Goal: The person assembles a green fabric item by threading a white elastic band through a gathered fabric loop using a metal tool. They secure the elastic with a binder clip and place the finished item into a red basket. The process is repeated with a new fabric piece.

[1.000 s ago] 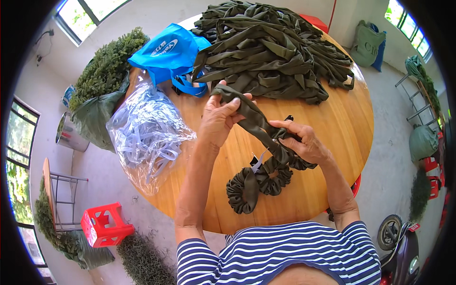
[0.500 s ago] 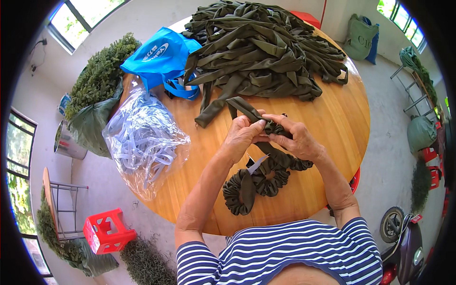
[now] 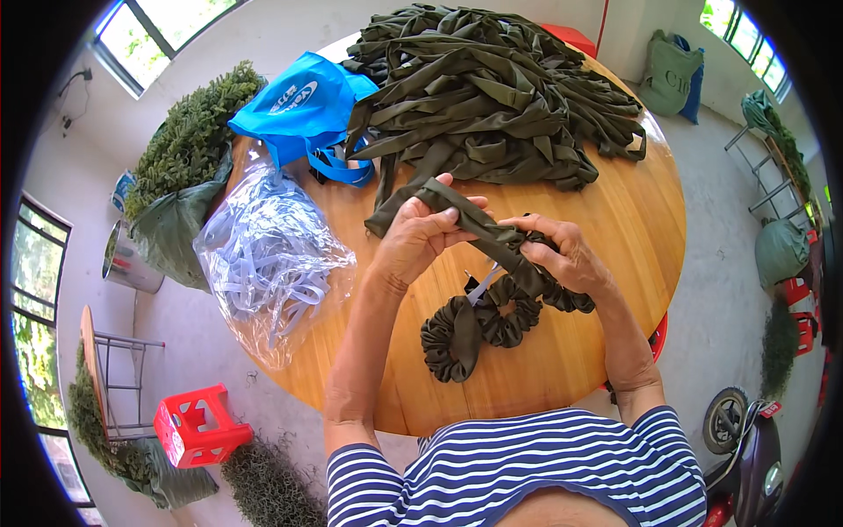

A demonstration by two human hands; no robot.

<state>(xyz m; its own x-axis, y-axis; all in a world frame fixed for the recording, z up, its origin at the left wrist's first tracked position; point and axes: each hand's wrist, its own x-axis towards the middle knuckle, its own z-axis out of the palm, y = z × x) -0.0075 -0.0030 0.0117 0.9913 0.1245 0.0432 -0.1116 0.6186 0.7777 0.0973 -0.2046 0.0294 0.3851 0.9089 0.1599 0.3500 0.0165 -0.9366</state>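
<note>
Over the wooden table, a dark olive fabric tube (image 3: pixel 487 230) stretches between my two hands. My left hand (image 3: pixel 421 230) pinches its flat part between thumb and fingers. Gathered cloth is bunched in my right hand (image 3: pixel 565 255), whose fingers close round it. Below the hands, gathered scrunchie-like fabric rings (image 3: pixel 451 339) lie on the table and appear linked to the held tube. A pale elastic strip (image 3: pixel 483 285) sticks out among them. A large heap of olive fabric strips (image 3: pixel 492 97) covers the far side of the table.
A clear plastic bag of pale elastic strips (image 3: pixel 272 263) lies on the left of the round table (image 3: pixel 395 386), with a blue cloth bag (image 3: pixel 303 105) behind it. Artificial greenery (image 3: pixel 189 140) stands beyond. A red stool (image 3: pixel 200 426) is on the floor at left, a motorbike (image 3: pixel 755 448) at right.
My left hand has slid left along the tube, drawing it out longer between the hands. My right hand has moved slightly right, and the gathered rings have shifted a little right and away.
</note>
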